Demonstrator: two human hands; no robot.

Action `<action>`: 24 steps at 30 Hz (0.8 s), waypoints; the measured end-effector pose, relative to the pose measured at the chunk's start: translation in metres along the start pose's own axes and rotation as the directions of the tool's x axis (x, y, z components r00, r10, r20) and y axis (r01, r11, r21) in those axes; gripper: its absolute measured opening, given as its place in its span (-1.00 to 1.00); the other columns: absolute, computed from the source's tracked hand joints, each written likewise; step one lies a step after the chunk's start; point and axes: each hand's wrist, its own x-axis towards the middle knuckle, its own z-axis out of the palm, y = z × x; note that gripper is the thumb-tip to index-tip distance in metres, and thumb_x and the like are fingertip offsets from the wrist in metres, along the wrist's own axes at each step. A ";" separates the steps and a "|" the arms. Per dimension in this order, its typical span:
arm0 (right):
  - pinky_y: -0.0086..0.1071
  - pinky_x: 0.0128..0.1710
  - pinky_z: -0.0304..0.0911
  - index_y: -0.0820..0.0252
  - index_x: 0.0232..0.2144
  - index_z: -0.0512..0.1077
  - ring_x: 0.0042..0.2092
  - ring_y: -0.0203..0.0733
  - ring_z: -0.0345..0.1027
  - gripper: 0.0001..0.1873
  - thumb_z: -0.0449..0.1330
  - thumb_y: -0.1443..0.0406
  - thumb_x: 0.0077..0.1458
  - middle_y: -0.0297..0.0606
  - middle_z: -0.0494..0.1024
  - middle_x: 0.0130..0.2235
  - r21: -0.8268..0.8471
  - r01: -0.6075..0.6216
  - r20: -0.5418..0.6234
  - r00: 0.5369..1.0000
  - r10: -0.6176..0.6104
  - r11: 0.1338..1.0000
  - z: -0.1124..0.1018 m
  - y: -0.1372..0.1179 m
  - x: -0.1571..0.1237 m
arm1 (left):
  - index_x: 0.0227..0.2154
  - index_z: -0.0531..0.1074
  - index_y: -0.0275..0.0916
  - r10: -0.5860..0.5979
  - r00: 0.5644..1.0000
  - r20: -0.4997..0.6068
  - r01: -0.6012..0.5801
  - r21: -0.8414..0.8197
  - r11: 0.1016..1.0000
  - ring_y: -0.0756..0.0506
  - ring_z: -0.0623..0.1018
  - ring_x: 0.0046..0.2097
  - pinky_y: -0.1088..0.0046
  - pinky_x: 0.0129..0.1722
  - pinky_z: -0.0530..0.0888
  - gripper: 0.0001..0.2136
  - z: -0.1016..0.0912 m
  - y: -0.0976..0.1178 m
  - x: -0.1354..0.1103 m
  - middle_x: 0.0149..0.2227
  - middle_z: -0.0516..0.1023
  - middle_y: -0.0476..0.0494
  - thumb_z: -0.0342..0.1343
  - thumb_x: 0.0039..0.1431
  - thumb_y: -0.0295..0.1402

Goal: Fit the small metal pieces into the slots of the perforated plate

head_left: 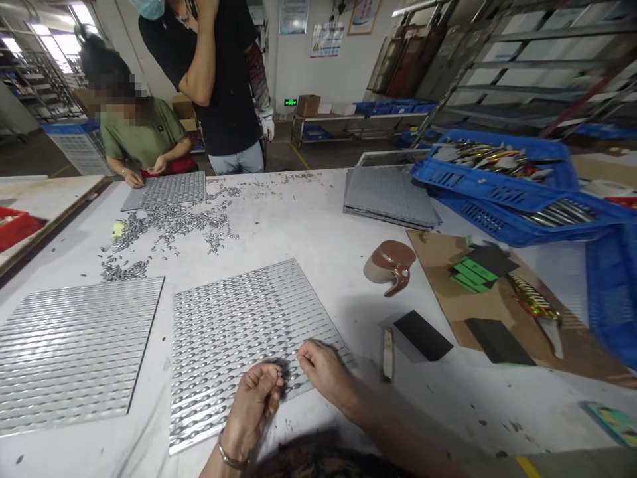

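Note:
In front of me lies a flat metal plate [233, 332] with rows of small oval grey metal pieces on it. Over its near edge, my left hand [255, 396] has thumb and forefinger pinched together, with a small grey metal piece [279, 374] showing at the tips. My right hand [326, 373] is closed in a pinch above the plate's right part. Whatever its fingertips may hold is hidden. A second ridged plate [79, 352] lies to the left. Beyond it are loose grey metal pieces [164, 226] in a scattered heap.
A brown tape dispenser [393, 259], a utility knife [387, 355] and a black sandpaper sheet [423, 335] lie right. Cardboard [438, 272] holds more sheets and a fishing lure [535, 299]. Stacked plates [388, 192] and blue baskets [497, 219] stand behind. Two people are across the table.

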 end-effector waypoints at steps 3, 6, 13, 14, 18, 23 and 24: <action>-0.30 -0.23 0.33 0.12 -0.30 0.45 -0.30 -0.10 0.49 -0.88 0.11 0.31 0.23 -0.25 0.59 -0.37 0.090 -0.030 -0.005 1.000 0.030 0.996 -0.004 -0.006 -0.005 | -0.39 0.58 -0.29 -0.016 1.000 0.007 0.016 -0.018 1.000 0.13 0.39 -0.58 0.64 -0.62 0.20 -0.47 0.002 -0.003 -0.001 -0.48 0.62 -0.05 0.65 -0.33 -0.05; -0.32 -0.27 0.37 0.09 -0.21 0.49 -0.30 -0.11 0.51 -0.84 0.13 0.20 0.30 -0.26 0.62 -0.35 0.251 -0.054 0.053 0.998 0.042 0.967 -0.010 -0.021 -0.017 | -0.45 0.52 -0.27 0.005 0.999 0.051 -0.004 -0.020 1.000 0.14 0.37 -0.60 0.63 -0.63 0.18 -0.51 0.004 -0.005 -0.002 -0.45 0.65 -0.06 0.64 -0.28 -0.07; -0.38 -0.42 0.32 0.07 -0.35 0.43 -0.45 -0.20 0.42 -0.84 0.19 0.15 0.23 -0.38 0.52 -0.46 0.484 -0.206 0.253 0.963 0.089 0.850 -0.013 -0.040 -0.036 | -0.50 0.53 -0.29 -0.041 0.994 0.099 0.037 0.051 0.998 0.16 0.29 -0.66 0.62 -0.66 0.10 -0.52 0.009 -0.018 -0.002 -0.59 0.53 0.03 0.61 -0.23 -0.03; -0.38 -0.43 0.31 0.06 -0.37 0.41 -0.46 -0.21 0.41 -0.83 0.19 0.15 0.23 -0.39 0.50 -0.48 0.483 -0.222 0.267 0.959 0.099 0.847 -0.014 -0.036 -0.036 | -0.49 0.54 -0.30 -0.049 0.994 0.100 0.045 0.039 0.998 0.16 0.32 -0.64 0.63 -0.65 0.14 -0.52 0.009 -0.019 -0.002 -0.57 0.54 0.02 0.61 -0.23 -0.03; -0.37 -0.40 0.28 0.06 -0.39 0.38 -0.43 -0.19 0.39 -0.80 0.12 0.17 0.29 -0.39 0.48 -0.46 0.361 -0.171 0.176 0.978 0.114 0.917 -0.020 -0.015 -0.028 | -0.35 0.62 -0.35 -0.069 0.995 0.071 0.076 -0.087 0.993 0.08 0.50 -0.50 0.62 -0.56 0.37 -0.54 0.009 -0.015 -0.002 -0.42 0.67 -0.14 0.63 -0.20 -0.13; -0.32 -0.25 0.27 0.08 -0.44 0.35 -0.31 -0.15 0.40 -0.77 0.05 0.28 0.30 -0.32 0.53 -0.39 0.102 -0.020 0.007 1.000 0.019 0.995 -0.022 -0.001 -0.020 | -0.29 0.59 -0.33 -0.066 0.997 -0.041 0.059 -0.158 0.986 0.00 0.59 -0.44 0.57 -0.52 0.47 -0.67 0.003 -0.004 0.001 -0.27 0.76 -0.30 0.58 -0.09 -0.39; -0.32 -0.24 0.26 0.08 -0.44 0.35 -0.30 -0.15 0.41 -0.77 0.05 0.30 0.29 -0.32 0.54 -0.38 0.079 -0.004 0.009 1.000 0.003 0.997 -0.019 -0.001 -0.019 | -0.32 0.57 -0.31 -0.057 0.997 -0.044 0.050 -0.156 0.986 0.00 0.59 -0.45 0.57 -0.53 0.47 -0.66 0.001 -0.004 0.001 -0.27 0.76 -0.31 0.59 -0.11 -0.36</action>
